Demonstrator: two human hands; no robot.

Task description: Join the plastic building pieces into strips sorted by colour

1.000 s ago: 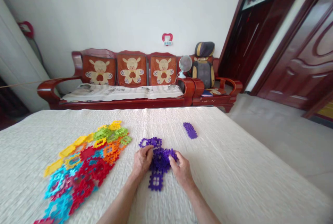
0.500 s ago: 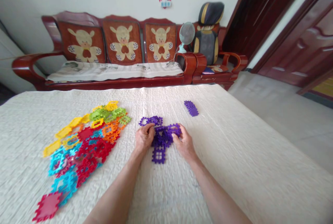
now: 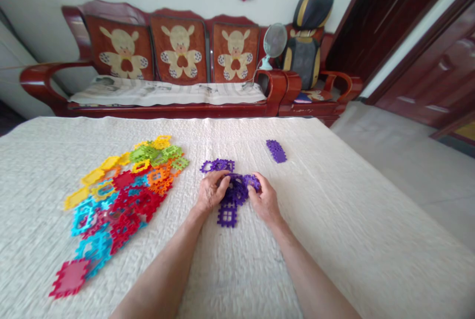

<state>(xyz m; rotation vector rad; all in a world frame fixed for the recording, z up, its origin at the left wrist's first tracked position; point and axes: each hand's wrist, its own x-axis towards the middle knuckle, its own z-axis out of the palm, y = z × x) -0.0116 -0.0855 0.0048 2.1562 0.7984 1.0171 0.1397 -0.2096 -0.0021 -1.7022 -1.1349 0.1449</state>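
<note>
Both hands are over a small heap of purple interlocking plastic tiles with toothed edges in the middle of the table. My left hand is closed at the heap's left side, thumb and fingers gripping the edge of a purple tile. On the other side my right hand pinches a purple tile with an opening in it. One window-shaped purple tile lies flat just below the hands. More purple tiles lie behind my left hand. Farther off to the right rests a separate purple piece.
A spread pile of red tiles, blue tiles, yellow tiles, orange and green tiles covers the table's left side. The table wears a pale quilted cloth. Behind it stand a wooden sofa and a small fan.
My left hand has shifted onto the heap and now grips a tile edge there. The right hand keeps its pinch, drawn slightly closer. The whole view has tilted down a little.
</note>
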